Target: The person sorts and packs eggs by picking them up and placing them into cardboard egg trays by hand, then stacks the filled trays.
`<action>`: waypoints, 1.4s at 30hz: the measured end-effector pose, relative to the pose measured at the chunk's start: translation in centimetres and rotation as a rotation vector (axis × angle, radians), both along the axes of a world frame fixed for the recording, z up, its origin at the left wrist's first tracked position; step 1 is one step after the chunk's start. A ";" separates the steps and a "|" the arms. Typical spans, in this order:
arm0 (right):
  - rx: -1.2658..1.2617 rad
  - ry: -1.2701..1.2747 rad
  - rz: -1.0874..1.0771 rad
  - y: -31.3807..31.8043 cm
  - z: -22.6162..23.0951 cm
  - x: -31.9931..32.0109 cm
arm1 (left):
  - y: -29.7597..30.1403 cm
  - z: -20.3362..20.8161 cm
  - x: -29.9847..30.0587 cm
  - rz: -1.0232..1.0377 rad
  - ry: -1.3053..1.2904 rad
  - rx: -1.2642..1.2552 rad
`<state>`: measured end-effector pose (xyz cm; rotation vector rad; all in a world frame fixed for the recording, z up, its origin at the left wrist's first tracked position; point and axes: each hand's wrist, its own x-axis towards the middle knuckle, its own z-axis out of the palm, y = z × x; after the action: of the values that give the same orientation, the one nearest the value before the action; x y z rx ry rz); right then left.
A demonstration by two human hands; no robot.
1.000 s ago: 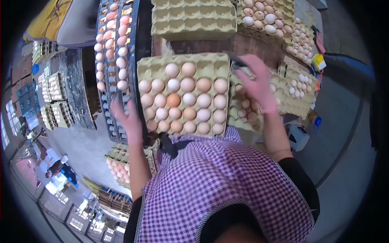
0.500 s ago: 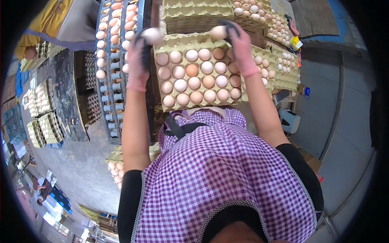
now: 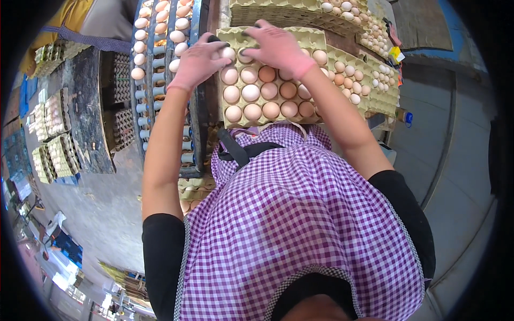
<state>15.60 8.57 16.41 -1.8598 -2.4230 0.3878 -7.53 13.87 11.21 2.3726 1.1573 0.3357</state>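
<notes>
My left hand (image 3: 201, 60), in a pink glove with dark fingertips, is closed round a pale egg (image 3: 228, 53) at the far left corner of a pulp egg tray (image 3: 308, 38). Over the tray's far rows is my right hand (image 3: 278, 49), gloved alike. Its thumb and fingers are spread apart; an egg partly shows under the thumb. White, pinkish and brown eggs (image 3: 250, 93) fill the nearer rows, some hidden by my right hand and forearm.
Left of the tray runs a roller conveyor (image 3: 159, 101) with rows of eggs at its far part. Stacked empty trays (image 3: 289, 15) stand behind. More egg-filled trays (image 3: 350, 80) lie to the right. A person in grey and yellow clothing (image 3: 110, 24) is at the far left.
Both hands have come inward over the tray's far left part. My left hand brought its egg to the corner; the egg in my right hand is no longer in its grip. The view has shifted.
</notes>
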 end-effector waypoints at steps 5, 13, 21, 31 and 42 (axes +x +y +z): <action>0.038 0.170 -0.015 -5.0 0.8 1.5 | -5.9 -0.6 -4.8 0.369 -1.363 -1.008; 0.192 -0.175 0.304 -4.1 -4.8 -1.3 | -4.5 0.6 -0.7 0.067 0.030 -0.239; -0.083 -0.070 0.334 -2.9 -1.2 0.3 | -4.9 0.3 -1.0 0.019 0.076 -0.135; -0.071 0.401 -0.182 -15.8 2.5 3.5 | -9.8 -1.1 -2.6 0.455 -0.902 -0.695; -0.030 0.123 -0.254 -18.0 4.9 3.8 | -8.1 5.8 9.8 0.056 -0.823 -0.718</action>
<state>19.37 -9.43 21.34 -2.0563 -2.0819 0.5051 2.32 5.76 16.96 1.3557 0.7526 0.6918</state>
